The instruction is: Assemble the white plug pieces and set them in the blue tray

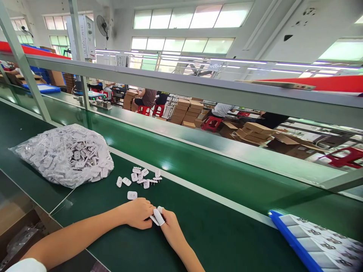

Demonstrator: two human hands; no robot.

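Note:
My left hand and my right hand meet just above the green work surface, both with curled fingers. White coverings that look like finger cots sit on fingertips of my right hand. Pinched between the two hands is a small white plastic piece, partly hidden by the fingers. A single flat white piece with rounded corners lies just beyond my left hand. Farther off is a loose cluster of similar white pieces, some showing metal prongs. To the left rests a clear plastic bag full of such pieces.
A blue tray holding rows of white parts with metal bits stands at the right. Along the far side runs a green conveyor edge, under a grey metal rail. Beyond it, people sit on red stools among cardboard boxes.

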